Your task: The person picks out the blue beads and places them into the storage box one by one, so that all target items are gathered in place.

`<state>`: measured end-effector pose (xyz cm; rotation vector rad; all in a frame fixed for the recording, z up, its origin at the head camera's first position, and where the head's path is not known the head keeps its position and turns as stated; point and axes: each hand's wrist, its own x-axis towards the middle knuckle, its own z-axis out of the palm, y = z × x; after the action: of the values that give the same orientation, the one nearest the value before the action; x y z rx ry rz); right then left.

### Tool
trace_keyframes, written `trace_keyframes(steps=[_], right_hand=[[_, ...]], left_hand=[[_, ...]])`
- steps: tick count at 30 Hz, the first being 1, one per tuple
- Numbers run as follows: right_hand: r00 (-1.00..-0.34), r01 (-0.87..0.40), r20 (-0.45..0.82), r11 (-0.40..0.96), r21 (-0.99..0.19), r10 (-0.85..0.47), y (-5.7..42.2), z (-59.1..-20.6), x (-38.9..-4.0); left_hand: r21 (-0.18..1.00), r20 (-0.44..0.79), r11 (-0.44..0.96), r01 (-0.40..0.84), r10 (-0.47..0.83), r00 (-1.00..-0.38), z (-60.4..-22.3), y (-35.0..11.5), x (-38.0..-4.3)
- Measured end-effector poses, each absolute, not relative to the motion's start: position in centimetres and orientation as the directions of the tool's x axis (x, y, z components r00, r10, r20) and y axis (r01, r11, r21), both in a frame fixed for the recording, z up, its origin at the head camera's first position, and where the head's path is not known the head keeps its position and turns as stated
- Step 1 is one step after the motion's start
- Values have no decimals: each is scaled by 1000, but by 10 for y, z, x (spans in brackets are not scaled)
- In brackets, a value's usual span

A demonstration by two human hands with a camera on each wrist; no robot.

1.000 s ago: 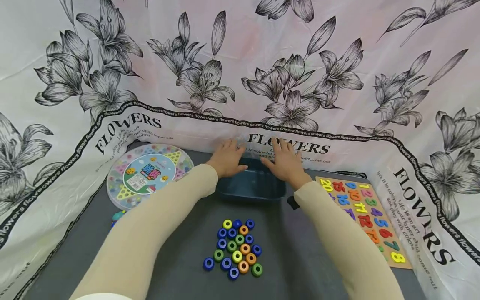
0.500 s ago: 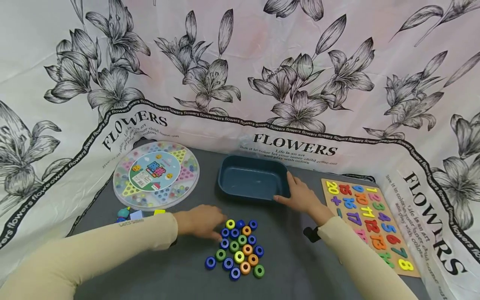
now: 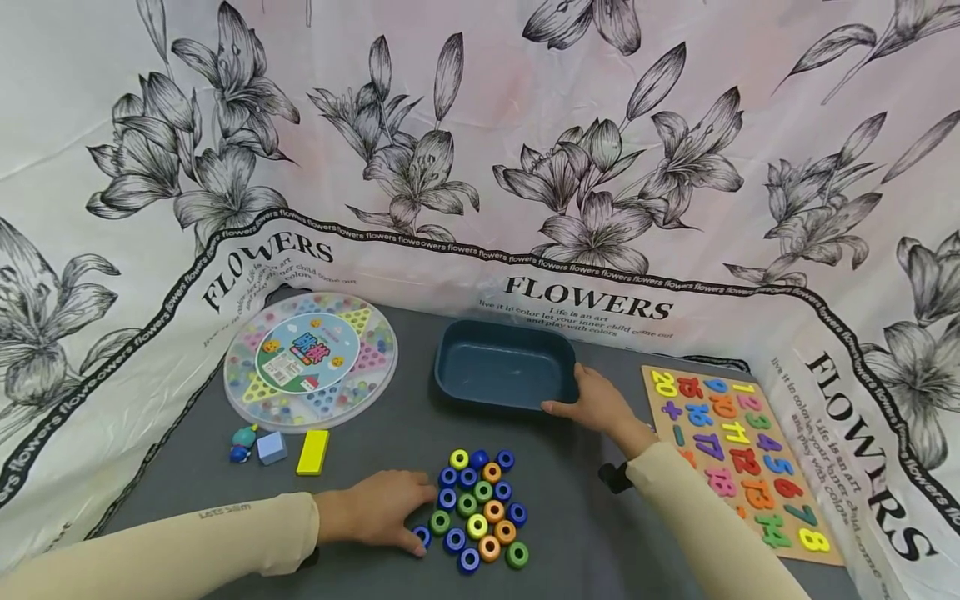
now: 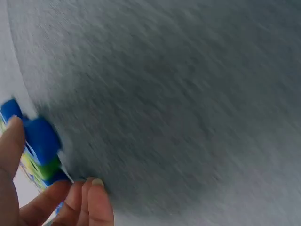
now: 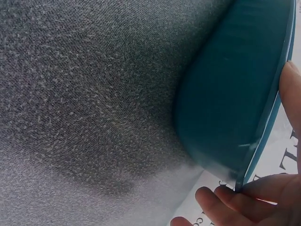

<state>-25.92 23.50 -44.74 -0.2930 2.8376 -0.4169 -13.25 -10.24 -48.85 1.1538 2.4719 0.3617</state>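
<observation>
In the head view a cluster of blue, green, orange and yellow beads (image 3: 477, 527) lies on the dark grey table. My left hand (image 3: 378, 508) is at the cluster's left side, thumb and fingers spread apart, the thumb by the blue bead at lower left. Its wrist view shows blue and green beads (image 4: 44, 141) between thumb and fingers, blurred; firm contact cannot be told. Farther back sits a dark teal plastic bin (image 3: 506, 367) with nothing visible inside. My right hand (image 3: 600, 400) grips its near right corner, thumb along the front and fingers at the right side.
At left lie a round game board (image 3: 311, 358), a small figurine (image 3: 242, 443), a light blue block (image 3: 272, 447) and a yellow block (image 3: 312, 452). A number puzzle board (image 3: 742, 467) lies at right. A flower-printed sheet (image 3: 420, 275) walls the back and sides.
My left hand has left the bin, moved down and toward me to the beads' left side, and uncovered the blocks. The right hand has shifted from the bin's back to its near right corner.
</observation>
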Motion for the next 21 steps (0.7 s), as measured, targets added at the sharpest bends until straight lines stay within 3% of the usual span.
trace_keyframes(steps=[5, 10, 15, 21], right_hand=[[-951, -153, -215, 940, -304, -224, 238, -449, -258], [-956, -140, -206, 942, -304, -208, 242, -451, -257], [-960, -146, -177, 929, -339, -216, 243, -451, -256], [-963, -141, -162, 912, -386, -217, 238, -455, -255]], left_hand=[[362, -153, 559, 746, 825, -544, -494, -95, -127], [386, -120, 552, 739, 824, -553, -490, -94, -132], [397, -19, 616, 680, 746, -665, -469, -92, -163], [426, 133, 684, 593, 600, -788, -435, -73, -226]])
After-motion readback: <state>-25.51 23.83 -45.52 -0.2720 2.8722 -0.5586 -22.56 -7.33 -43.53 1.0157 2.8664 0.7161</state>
